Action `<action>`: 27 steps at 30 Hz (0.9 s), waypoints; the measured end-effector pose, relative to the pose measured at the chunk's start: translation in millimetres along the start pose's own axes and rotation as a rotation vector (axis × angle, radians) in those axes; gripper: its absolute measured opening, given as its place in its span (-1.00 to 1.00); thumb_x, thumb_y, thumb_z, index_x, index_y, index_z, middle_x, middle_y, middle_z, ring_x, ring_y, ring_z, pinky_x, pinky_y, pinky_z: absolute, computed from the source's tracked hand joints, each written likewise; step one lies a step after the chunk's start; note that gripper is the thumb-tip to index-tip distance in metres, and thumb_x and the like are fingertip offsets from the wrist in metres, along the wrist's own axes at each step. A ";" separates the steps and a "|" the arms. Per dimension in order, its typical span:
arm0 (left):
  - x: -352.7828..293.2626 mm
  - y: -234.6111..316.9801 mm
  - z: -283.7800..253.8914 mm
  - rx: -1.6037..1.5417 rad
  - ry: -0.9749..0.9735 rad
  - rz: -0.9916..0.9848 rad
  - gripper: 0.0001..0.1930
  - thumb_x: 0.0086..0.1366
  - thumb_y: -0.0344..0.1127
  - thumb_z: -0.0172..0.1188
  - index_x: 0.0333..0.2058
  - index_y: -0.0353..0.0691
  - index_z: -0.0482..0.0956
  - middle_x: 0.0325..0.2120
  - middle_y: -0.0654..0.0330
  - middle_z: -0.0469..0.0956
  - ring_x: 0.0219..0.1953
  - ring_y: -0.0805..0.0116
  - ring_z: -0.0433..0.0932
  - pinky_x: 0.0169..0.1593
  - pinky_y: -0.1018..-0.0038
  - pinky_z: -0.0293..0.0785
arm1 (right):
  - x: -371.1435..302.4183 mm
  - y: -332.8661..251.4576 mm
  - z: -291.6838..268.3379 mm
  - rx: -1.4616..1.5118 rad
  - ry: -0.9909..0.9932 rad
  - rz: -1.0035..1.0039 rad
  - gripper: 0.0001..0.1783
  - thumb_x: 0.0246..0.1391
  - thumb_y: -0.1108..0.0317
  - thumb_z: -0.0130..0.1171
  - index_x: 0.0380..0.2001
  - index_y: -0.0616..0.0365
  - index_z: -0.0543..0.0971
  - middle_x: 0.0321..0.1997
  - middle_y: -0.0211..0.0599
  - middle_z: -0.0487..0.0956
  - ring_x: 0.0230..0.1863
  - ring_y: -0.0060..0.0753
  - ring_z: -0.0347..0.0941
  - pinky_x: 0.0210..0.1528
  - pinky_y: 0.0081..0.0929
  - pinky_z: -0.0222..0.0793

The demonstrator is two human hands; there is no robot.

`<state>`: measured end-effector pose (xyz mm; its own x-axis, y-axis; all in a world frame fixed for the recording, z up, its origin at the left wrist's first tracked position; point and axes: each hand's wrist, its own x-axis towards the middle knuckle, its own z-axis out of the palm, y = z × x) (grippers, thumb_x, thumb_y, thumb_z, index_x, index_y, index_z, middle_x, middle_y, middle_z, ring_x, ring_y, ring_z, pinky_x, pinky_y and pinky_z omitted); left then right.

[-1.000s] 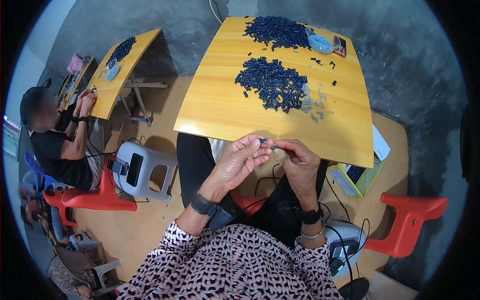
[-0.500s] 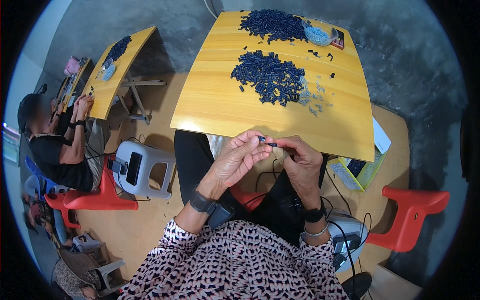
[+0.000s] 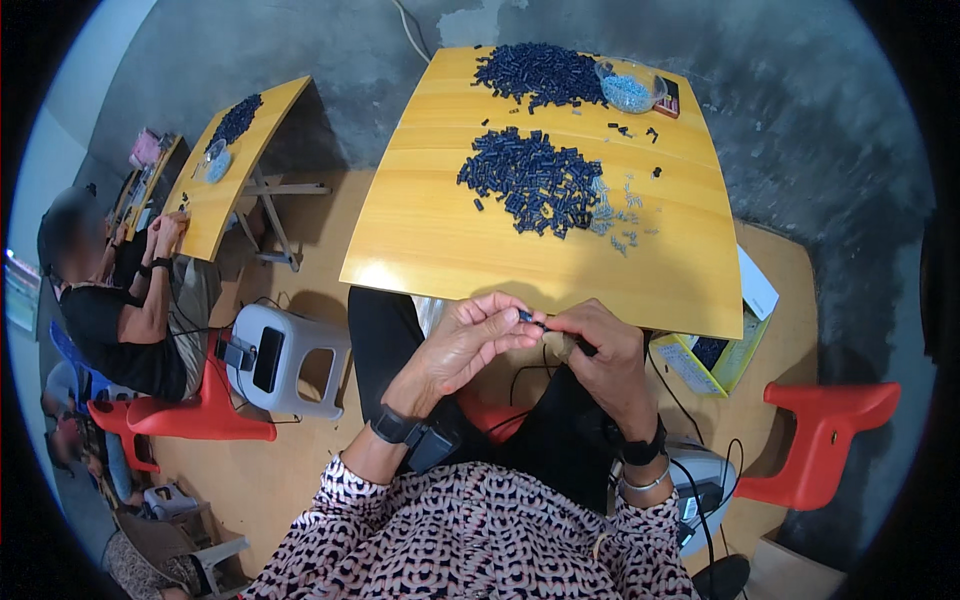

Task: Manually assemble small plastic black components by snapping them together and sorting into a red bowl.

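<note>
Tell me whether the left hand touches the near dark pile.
Apart. The head view shows bare yellow tabletop between the left hand and the near dark pile.

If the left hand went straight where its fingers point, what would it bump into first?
Probably the right hand: its fingertips look just past the small dark piece that the left hand pinches, though how deep each one sits is hard to tell.

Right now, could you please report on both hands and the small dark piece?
Left hand pinching small dark piece. Right hand at its right end, exact grip unclear. Nothing visibly blocking; nearer dark pile on table, beyond hands.
</note>
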<state>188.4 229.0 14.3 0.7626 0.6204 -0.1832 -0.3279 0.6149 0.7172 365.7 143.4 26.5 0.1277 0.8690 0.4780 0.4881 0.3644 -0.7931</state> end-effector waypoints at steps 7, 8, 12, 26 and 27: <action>3.3 3.1 -2.8 0.047 -0.040 -0.053 -0.82 0.30 -0.42 -0.01 -0.19 -0.38 0.45 -0.18 -0.02 0.51 -0.19 0.33 0.56 -0.06 0.50 0.53 | 7.4 0.9 -7.9 -0.058 -0.113 -0.132 -0.66 -0.31 0.71 0.06 -0.34 0.23 0.53 -0.45 -0.19 0.51 -0.36 -0.16 0.45 -0.34 -0.39 0.38; 5.1 4.0 -2.3 0.041 -0.053 -0.056 -0.82 0.30 -0.42 -0.01 -0.19 -0.38 0.45 -0.18 -0.03 0.51 -0.19 0.32 0.56 -0.06 0.49 0.53 | 8.9 3.0 -9.8 -0.045 -0.129 -0.148 -0.66 -0.31 0.71 0.06 -0.34 0.23 0.53 -0.46 -0.19 0.51 -0.37 -0.15 0.44 -0.35 -0.39 0.37; 7.9 5.7 -0.3 0.011 -0.056 -0.091 -0.82 0.30 -0.43 -0.01 -0.19 -0.38 0.45 -0.18 -0.04 0.51 -0.19 0.30 0.57 -0.06 0.49 0.53 | 10.4 8.6 -15.1 -0.003 -0.160 -0.146 -0.66 -0.31 0.71 0.07 -0.34 0.22 0.54 -0.45 -0.20 0.51 -0.39 -0.19 0.45 -0.36 -0.42 0.37; 8.2 0.4 8.5 0.157 0.028 0.051 -0.82 0.28 -0.45 0.02 -0.19 -0.39 0.47 -0.22 -0.03 0.53 -0.22 0.31 0.58 -0.18 0.56 0.58 | -7.1 13.5 1.5 0.254 0.114 0.071 -0.83 -0.19 0.55 0.28 -0.43 0.26 0.54 -0.44 -0.28 0.56 -0.40 -0.41 0.49 -0.34 -0.58 0.36; 7.7 -0.2 9.5 0.157 0.029 0.050 -0.82 0.28 -0.45 0.02 -0.19 -0.39 0.47 -0.22 -0.03 0.53 -0.22 0.31 0.58 -0.18 0.56 0.58 | -7.8 12.9 3.2 0.255 0.114 0.072 -0.83 -0.19 0.55 0.28 -0.43 0.26 0.54 -0.44 -0.28 0.56 -0.40 -0.41 0.49 -0.34 -0.58 0.36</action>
<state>199.6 229.0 19.1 0.7304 0.6635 -0.1618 -0.2725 0.5004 0.8218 368.2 142.3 11.4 0.2577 0.8575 0.4453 0.2435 0.3883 -0.8888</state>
